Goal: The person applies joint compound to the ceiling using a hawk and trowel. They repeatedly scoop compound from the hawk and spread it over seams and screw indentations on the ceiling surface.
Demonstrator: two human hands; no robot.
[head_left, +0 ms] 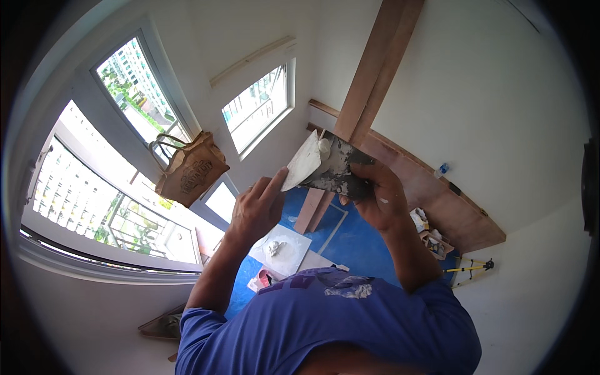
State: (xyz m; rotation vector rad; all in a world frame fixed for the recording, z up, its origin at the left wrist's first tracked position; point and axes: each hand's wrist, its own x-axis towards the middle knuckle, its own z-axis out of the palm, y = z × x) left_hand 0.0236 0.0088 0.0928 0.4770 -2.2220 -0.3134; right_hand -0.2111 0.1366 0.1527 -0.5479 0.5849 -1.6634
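White putty [324, 147] should gather best if we steady the plate [340, 164] our right hand [382, 195] grips and angle the scraper [303, 164] our left hand [256, 205] holds.

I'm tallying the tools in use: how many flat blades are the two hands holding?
2: the white blade at the left hand, and the dark, smeared blade in the right hand. Another could be hidden behind them.
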